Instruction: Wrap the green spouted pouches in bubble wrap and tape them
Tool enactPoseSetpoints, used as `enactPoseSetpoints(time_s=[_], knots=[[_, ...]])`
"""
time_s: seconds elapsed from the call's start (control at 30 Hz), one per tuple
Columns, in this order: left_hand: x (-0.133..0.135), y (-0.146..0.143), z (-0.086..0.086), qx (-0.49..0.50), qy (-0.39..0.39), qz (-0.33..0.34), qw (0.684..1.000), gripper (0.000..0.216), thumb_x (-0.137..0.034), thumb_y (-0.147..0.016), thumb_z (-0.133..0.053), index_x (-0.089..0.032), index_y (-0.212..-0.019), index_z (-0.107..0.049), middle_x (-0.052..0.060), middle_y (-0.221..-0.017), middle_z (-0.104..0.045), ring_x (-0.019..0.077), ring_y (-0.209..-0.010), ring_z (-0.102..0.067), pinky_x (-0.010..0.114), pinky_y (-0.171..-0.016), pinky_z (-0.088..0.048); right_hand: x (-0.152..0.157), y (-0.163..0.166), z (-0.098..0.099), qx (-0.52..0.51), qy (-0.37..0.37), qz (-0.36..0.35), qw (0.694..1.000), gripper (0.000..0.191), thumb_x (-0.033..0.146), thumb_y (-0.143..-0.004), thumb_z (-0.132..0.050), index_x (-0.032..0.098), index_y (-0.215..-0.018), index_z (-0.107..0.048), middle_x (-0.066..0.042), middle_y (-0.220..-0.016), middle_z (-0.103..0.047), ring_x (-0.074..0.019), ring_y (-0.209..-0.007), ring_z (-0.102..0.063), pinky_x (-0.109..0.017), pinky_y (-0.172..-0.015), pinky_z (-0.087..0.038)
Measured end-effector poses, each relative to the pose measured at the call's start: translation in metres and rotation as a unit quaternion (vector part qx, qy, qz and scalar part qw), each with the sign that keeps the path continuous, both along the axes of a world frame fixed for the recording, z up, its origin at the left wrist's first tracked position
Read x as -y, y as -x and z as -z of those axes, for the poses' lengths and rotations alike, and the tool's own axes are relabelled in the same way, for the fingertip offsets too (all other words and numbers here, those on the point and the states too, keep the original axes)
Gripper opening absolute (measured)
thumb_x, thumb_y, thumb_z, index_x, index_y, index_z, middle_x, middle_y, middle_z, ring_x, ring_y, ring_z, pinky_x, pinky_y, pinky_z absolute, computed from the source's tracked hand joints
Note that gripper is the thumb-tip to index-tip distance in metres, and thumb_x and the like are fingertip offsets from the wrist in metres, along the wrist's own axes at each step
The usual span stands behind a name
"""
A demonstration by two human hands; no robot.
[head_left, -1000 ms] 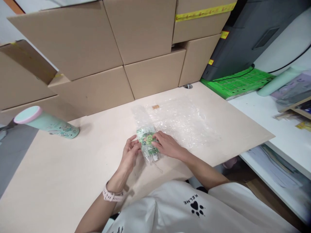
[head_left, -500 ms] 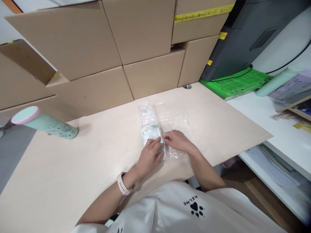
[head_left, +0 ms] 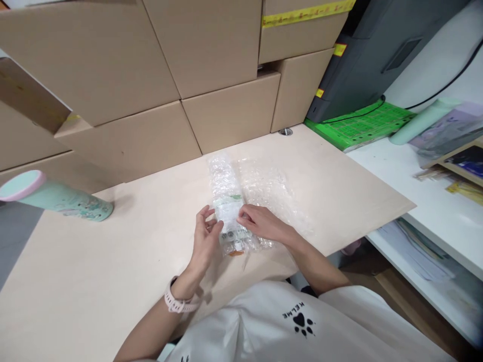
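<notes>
Left hand (head_left: 206, 240): loosely spread, beside packet (head_left: 229, 210)
Right hand (head_left: 260, 222): fingers bunched, can't tell if pinching
Packet: on the surface (head_left: 132, 251), looks partly wrapped
Bubble wrap (head_left: 268, 188): loose stretch at right, not folded over yet

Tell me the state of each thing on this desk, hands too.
Green-and-white printed packet: lying down, covered by wrap.
Clear plastic bubble wrap: wrinkled, partly over the packet, partly spread to its right.
Mint-green cylindrical tumbler with pink rim: standing upright.
Brown cardboard boxes: stacked.
Left hand: fingers parted, at packet's left edge.
Right hand: fingers curled, at its right edge.
</notes>
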State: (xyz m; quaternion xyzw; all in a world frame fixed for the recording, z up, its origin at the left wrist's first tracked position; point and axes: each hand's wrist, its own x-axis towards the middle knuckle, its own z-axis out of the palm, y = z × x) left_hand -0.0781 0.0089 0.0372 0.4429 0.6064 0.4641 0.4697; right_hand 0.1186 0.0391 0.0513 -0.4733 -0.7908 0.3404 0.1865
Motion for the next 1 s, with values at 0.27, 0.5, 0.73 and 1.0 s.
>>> enactPoseSetpoints(time_s=[0.27, 0.5, 0.73, 1.0], knots=[[0.015, -0.020, -0.019, 0.028, -0.176, 0.098, 0.979, 0.050, -0.028, -0.090, -0.061, -0.027, -0.136, -0.042, 0.011, -0.141, -0.051, 0.0223, -0.127, -0.053, 0.044, -0.111, -0.040, -0.005, 0.000, 0.002, -0.074, 0.079, 0.035, 0.993, 0.024, 0.040, -0.097, -0.041, 0.021, -0.089, -0.052, 0.000, -0.077, -0.065, -0.0158, -0.067, -0.060, -0.028, -0.063, -0.042], [0.005, -0.059, -0.010, -0.105, -0.241, 0.311, 0.913, 0.057, -0.021, -0.091, -0.054, -0.023, -0.145, -0.035, 0.013, -0.150, -0.043, 0.0258, -0.140, -0.041, 0.049, -0.118, -0.034, -0.017, -0.049, -0.001, -0.092, 0.125, 0.060, 0.986, 0.015, 0.014, -0.078, -0.046, 0.019, -0.072, -0.059, 0.000, -0.067, -0.064, -0.0158, -0.063, -0.063, -0.025, -0.058, -0.044], [-0.009, -0.090, 0.026, -0.240, -0.259, 0.420, 0.836, 0.065, -0.018, -0.086, -0.056, -0.015, -0.144, -0.028, 0.022, -0.158, -0.027, 0.0328, -0.150, -0.017, 0.059, -0.119, -0.028, -0.023, -0.074, -0.001, 0.131, 0.029, 0.176, 0.975, 0.016, 0.019, -0.080, -0.053, 0.023, -0.075, -0.068, -0.001, -0.077, -0.072, -0.0184, -0.073, -0.063, -0.027, -0.062, -0.036], [-0.007, -0.098, 0.028, -0.350, -0.268, 0.433, 0.786, 0.054, -0.019, -0.085, -0.060, -0.008, -0.135, -0.040, 0.027, -0.155, -0.030, 0.0356, -0.149, -0.016, 0.055, -0.117, -0.033, -0.024, -0.091, 0.002, 0.246, 0.031, 0.312, 0.917, 0.038, 0.053, -0.089, -0.051, 0.019, -0.088, -0.068, -0.012, -0.088, -0.072, -0.0255, -0.082, -0.065, -0.033, -0.068, -0.039]])
